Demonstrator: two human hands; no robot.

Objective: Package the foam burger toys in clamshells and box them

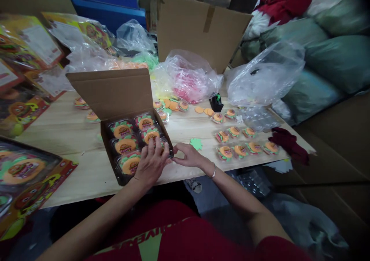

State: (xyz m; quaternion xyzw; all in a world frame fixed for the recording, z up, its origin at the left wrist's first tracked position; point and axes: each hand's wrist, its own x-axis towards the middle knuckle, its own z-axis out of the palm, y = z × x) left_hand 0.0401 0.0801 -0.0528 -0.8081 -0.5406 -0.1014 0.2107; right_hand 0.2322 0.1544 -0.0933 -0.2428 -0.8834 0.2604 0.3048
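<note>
An open cardboard box (111,91) with its lid raised stands on the wooden table (86,180). Inside it are several clear-packed burger toys (124,144) in two columns. My left hand (152,161) lies over the box's lower right part, fingers spread on a pack that they largely cover. At the box's right front corner, my right hand (186,155) has thumb and fingers pinched together; what is between them is too small to tell. A green leaf-shaped piece (196,143) lies just beyond my right hand.
More packed burgers (239,150) sit in rows on the right, near a dark red cloth (290,143). Behind are a black tape dispenser (216,102), plastic bags (190,80) and a large carton (199,30). Printed boxes (26,184) stand at the left.
</note>
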